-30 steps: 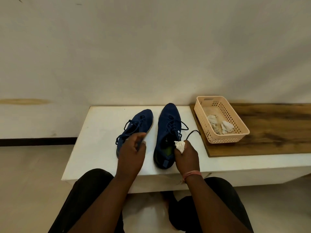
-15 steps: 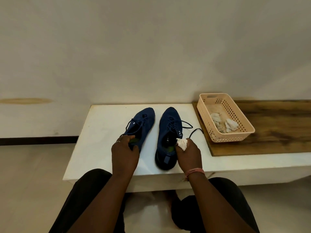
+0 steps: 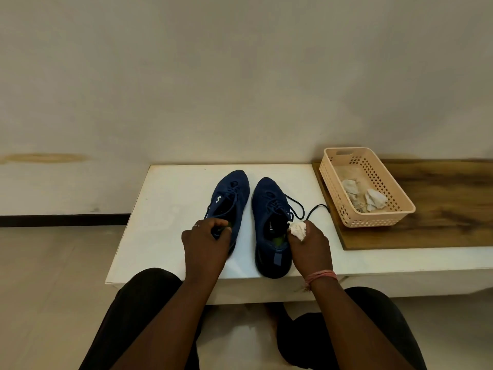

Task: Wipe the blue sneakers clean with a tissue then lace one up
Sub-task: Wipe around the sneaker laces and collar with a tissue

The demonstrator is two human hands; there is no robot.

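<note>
Two blue sneakers stand side by side on the white bench (image 3: pixel 165 209), toes pointing away from me. My left hand (image 3: pixel 206 244) grips the heel collar of the left sneaker (image 3: pixel 230 193). My right hand (image 3: pixel 310 248) holds a crumpled white tissue (image 3: pixel 297 229) and rests against the right side of the right sneaker (image 3: pixel 269 209), near its opening. That shoe's dark laces (image 3: pixel 306 209) trail loose to the right across the bench.
A peach perforated basket (image 3: pixel 333 177) holding used crumpled tissues (image 3: pixel 365 197) sits on a wooden board (image 3: pixel 448 209) at the right. A plain wall stands behind the bench. My knees are under its front edge, with tiled floor at the left.
My left hand closed round the left sneaker's heel and turned the shoe from slanted to parallel with the right one. My right hand with the tissue stayed at the right sneaker's side.
</note>
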